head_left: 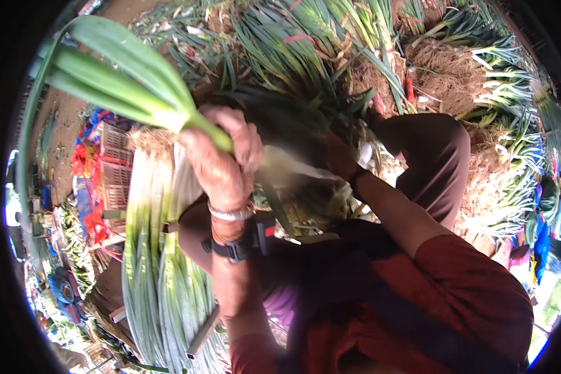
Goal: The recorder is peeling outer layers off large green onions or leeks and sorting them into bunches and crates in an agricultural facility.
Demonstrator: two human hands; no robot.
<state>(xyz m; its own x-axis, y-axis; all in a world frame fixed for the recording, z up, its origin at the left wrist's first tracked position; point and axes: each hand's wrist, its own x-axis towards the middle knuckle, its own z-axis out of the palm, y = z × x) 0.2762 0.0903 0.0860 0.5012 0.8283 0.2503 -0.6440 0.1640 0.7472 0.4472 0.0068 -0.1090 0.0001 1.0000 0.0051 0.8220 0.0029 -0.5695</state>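
Green leeks point(280, 43) heap across the far side and down the right, many with brown root clumps point(439, 71) facing inward. Dark brown trousers point(433, 162) cover the person's spread knees, and a dark red sleeve point(470, 274) wraps the right upper arm.

Along the left side lies a long bundle of leeks point(146, 249), its roots at the far end beside the left hand point(221, 149), its green leaves running toward the lower edge. One loose leek point(137, 96) is raised in that left hand: the fingers are curled firmly around its pale green shaft, and its broad leaves fan to the upper left, one drooping down the far left. Beyond the bundle stands a tan slatted crate point(115, 165), with red plastic point(93, 218) just beside it.

Over near the right knee, the right hand point(340, 159) is dark and blurred; I cannot tell whether it is clenched, loose or gripping something. Between the hands runs a pale streak point(290, 165), perhaps part of the raised leek, though the blur hides any join.

Smaller still, a black strap point(234, 249) and a light bracelet point(230, 214) circle the left wrist, and a black band point(358, 176) the right. A thin pinkish tie point(302, 39) crosses the far leeks.
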